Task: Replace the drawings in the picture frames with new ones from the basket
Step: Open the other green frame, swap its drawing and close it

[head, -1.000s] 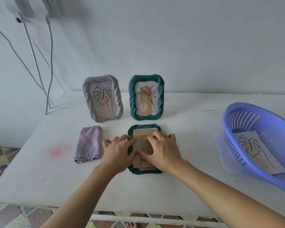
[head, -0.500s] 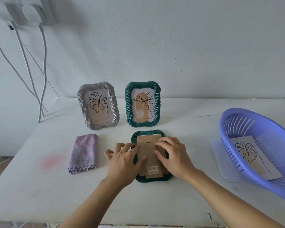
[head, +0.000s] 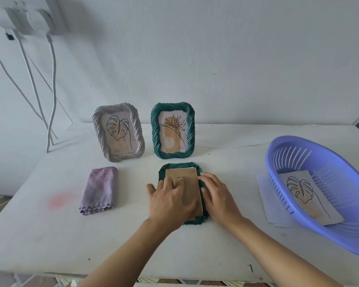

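A green frame lies face down on the white table, its brown cardboard back up. My left hand lies flat on the cardboard's lower left part, fingers straight. My right hand rests on the frame's right edge, fingertips at the board's side. Behind stand a grey frame with a leaf drawing and a second green frame with a flower drawing. A purple basket at the right holds a leaf drawing.
A folded lilac cloth lies left of the hands. White sheets stick out from under the basket. Cables hang down the wall at the left from a socket. The table's front edge runs just below my forearms.
My left hand slid further onto the cardboard and flattened. My right hand moved off the board to the frame's right edge. The camera shifted a little.
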A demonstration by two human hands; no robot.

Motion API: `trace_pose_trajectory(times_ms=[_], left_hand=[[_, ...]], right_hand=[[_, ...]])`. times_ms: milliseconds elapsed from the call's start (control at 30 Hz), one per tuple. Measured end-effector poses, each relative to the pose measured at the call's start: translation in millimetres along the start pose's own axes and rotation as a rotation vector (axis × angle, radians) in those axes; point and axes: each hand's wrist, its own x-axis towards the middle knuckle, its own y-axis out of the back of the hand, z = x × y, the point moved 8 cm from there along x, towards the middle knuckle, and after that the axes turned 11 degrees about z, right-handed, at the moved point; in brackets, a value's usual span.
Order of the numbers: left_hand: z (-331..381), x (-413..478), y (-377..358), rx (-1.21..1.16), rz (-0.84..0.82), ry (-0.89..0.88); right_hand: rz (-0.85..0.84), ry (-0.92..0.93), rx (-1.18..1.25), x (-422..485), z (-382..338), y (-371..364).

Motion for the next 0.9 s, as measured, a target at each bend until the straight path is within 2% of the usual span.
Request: trace_pose_trajectory(times_ms=[200, 433, 567, 767, 900], left_hand=[[-2, 2, 3, -0.057, 0.005, 0.096], [-5, -2, 27, -0.293, 0.037, 0.254], [-13, -4, 61, -0.362, 0.117, 0.270], [-53, -16, 124, -0.503, 0.295, 0.318], [-95, -24, 146, -0.512, 0.313, 0.364]], right_hand=[[0.033, -0.001, 0.098, 3, -1, 7], [-0.033, -0.100, 0.179, 4, 5, 9], [-0.069, -0.116, 0.142, 4, 6, 8], [-0.026, -0.068, 0.061, 10, 4, 9], [0.024, -0.058, -0.007, 14, -3, 7]])
